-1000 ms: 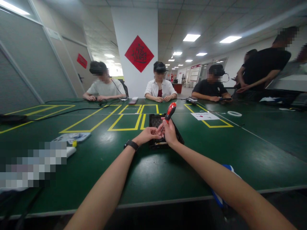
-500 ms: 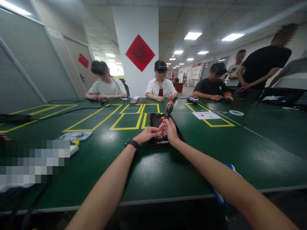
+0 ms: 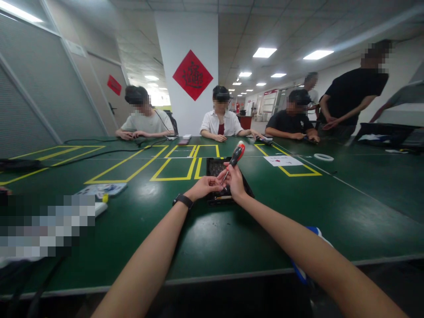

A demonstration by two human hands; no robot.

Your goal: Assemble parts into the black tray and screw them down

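My right hand [image 3: 236, 180] is closed around a screwdriver with a red and black handle [image 3: 237, 153], its handle tilted up and to the right and its shaft pointing down toward my left fingers. My left hand [image 3: 203, 186], with a black watch on the wrist, pinches something too small to make out at the screwdriver's tip. Both hands hover over the near end of a black tray [image 3: 214, 167] lying on the green table [image 3: 205, 238].
Yellow tape rectangles [image 3: 172, 170] mark the table ahead. Papers and a white object [image 3: 99, 191] lie at the left, a paper sheet [image 3: 282, 160] and a tape ring [image 3: 323, 157] at the right. Three people sit across the table; others stand at the right.
The screwdriver handle swung slightly, leaning left and then back to the right. My hands stayed over the tray. The standing people at the right shifted leftward.
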